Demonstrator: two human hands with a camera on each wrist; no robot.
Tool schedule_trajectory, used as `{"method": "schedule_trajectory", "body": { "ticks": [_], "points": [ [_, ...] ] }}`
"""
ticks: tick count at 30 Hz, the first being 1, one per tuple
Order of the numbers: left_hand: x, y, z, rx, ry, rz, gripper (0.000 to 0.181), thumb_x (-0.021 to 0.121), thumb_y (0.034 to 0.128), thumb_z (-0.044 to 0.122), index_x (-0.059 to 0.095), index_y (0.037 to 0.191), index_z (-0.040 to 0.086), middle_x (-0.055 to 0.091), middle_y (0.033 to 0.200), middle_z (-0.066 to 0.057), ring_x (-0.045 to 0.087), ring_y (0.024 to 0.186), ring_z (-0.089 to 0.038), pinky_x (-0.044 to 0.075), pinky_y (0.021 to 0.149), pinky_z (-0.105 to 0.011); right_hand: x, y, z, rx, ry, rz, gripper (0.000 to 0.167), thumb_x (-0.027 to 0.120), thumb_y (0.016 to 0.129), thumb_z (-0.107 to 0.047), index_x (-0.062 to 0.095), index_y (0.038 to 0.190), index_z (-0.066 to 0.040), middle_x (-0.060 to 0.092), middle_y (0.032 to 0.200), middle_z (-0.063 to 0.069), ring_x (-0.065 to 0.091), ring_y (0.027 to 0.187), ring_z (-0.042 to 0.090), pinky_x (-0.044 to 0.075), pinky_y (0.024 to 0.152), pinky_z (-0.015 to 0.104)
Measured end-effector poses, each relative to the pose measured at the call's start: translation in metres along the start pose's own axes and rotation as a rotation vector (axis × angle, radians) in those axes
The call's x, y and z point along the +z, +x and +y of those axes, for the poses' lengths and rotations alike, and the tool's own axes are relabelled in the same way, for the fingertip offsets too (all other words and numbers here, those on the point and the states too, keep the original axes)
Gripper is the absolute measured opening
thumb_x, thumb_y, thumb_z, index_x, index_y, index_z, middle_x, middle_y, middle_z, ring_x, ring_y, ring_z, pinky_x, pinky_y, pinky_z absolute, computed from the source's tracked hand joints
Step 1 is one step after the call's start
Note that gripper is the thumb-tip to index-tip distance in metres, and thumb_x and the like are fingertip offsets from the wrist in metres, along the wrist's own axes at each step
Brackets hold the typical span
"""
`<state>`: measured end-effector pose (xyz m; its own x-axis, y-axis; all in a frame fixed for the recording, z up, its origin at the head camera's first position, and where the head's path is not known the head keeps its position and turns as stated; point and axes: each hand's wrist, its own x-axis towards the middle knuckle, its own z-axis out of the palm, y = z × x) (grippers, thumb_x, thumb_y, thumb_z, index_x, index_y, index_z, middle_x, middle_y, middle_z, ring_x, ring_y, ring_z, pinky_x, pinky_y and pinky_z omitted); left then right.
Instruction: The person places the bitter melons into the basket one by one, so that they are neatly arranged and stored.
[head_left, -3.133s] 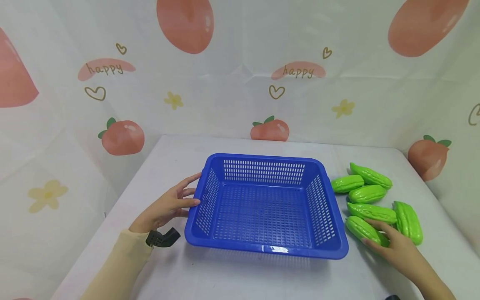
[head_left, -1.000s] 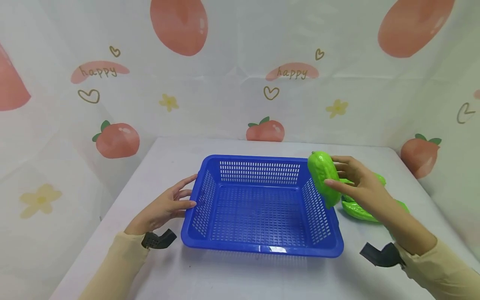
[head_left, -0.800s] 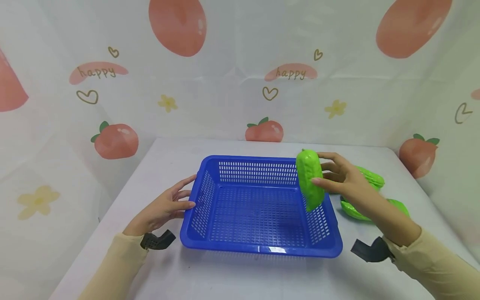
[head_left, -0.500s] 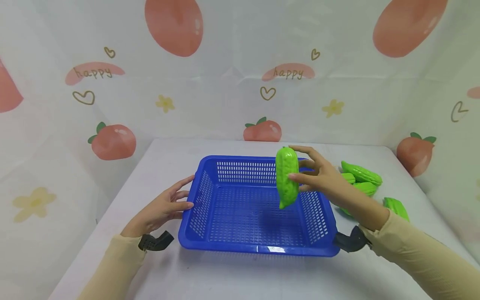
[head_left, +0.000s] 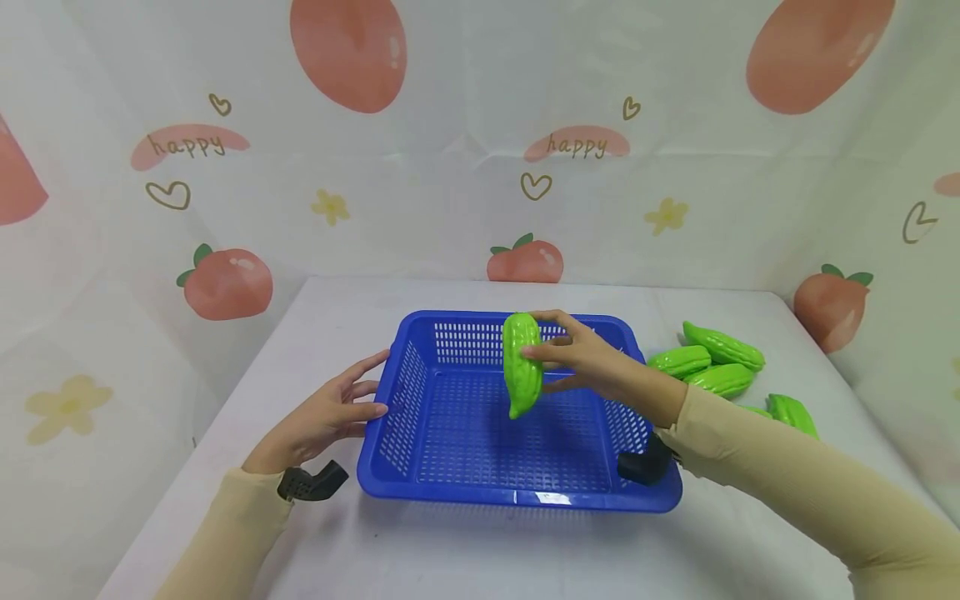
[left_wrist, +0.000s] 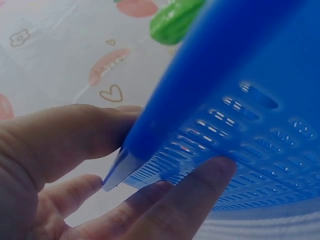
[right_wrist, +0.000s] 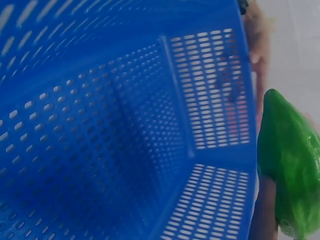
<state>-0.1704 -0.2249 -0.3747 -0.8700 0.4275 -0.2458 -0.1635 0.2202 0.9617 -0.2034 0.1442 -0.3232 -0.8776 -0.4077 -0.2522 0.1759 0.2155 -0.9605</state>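
Observation:
My right hand (head_left: 581, 354) holds a bright green, bumpy bitter melon (head_left: 522, 364) upright between thumb and fingers, above the inside of a blue perforated plastic basket (head_left: 517, 497). In the right wrist view the bitter melon (right_wrist: 292, 160) shows at the right edge, beyond the basket wall (right_wrist: 212, 90); most of that hand is out of sight. My left hand (head_left: 322, 417) holds the basket's left side. In the left wrist view, its thumb lies at the rim (left_wrist: 200, 75) and its fingers (left_wrist: 195, 195) touch the slotted outer wall.
Several more green bitter melons (head_left: 720, 381) lie on the white table (head_left: 450, 558) to the right of the basket, partly behind the right forearm. A white cloth (head_left: 435, 225) printed with fruit hangs behind the table. Black wrist cameras (head_left: 313, 482) sit on both wrists.
My right hand has picked up a bitter melon from the right-hand group and carried it left, over the basket's middle. The left hand stays at the basket's left side.

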Motion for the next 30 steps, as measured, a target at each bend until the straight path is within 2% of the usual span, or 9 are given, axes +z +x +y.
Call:
{"method": "schedule_trajectory", "body": {
  "ticks": [4, 11, 20, 30],
  "points": [
    [-0.001, 0.0, -0.001, 0.002, -0.001, -0.003, 0.083, 0.066, 0.0919, 0.016, 0.014, 0.155, 0.03, 0.038, 0.148, -0.024, 0.063, 0.111, -0.034, 0.053, 0.091, -0.051, 0.007, 0.013, 0.002, 0.084, 0.013, 0.017, 0.073, 0.068, 0.09, -0.022, 0.027, 0.15, -0.021, 0.046, 0.133, 0.023, 0.057, 0.118, 0.039, 0.054, 0.09, 0.051],
    [-0.001, 0.001, -0.001, -0.002, -0.006, -0.003, 0.084, 0.067, 0.0912, 0.017, 0.014, 0.155, 0.031, 0.038, 0.148, -0.025, 0.063, 0.111, -0.034, 0.053, 0.092, -0.052, 0.024, 0.035, 0.011, 0.157, 0.042, 0.004, 0.072, 0.068, 0.09, -0.018, 0.028, 0.149, -0.018, 0.049, 0.132, 0.022, 0.059, 0.115, 0.039, 0.057, 0.085, 0.044],
    [-0.003, 0.0, -0.001, 0.003, -0.002, -0.009, 0.083, 0.066, 0.092, 0.017, 0.014, 0.155, 0.03, 0.038, 0.148, -0.025, 0.062, 0.112, -0.034, 0.053, 0.091, -0.052, 0.056, 0.062, 0.018, 0.196, 0.11, -0.011, 0.067, 0.069, 0.089, -0.011, 0.034, 0.146, -0.016, 0.05, 0.132, 0.023, 0.058, 0.115, 0.042, 0.059, 0.081, 0.044],
    [0.0, 0.001, -0.001, -0.011, 0.006, 0.016, 0.086, 0.068, 0.0902, 0.019, 0.014, 0.155, 0.032, 0.036, 0.15, -0.023, 0.061, 0.114, -0.035, 0.052, 0.092, -0.052, 0.078, 0.082, 0.03, 0.219, 0.106, 0.012, 0.067, 0.07, 0.088, -0.011, 0.035, 0.145, -0.011, 0.051, 0.129, 0.025, 0.058, 0.115, 0.042, 0.06, 0.077, 0.044]
  ]
}}
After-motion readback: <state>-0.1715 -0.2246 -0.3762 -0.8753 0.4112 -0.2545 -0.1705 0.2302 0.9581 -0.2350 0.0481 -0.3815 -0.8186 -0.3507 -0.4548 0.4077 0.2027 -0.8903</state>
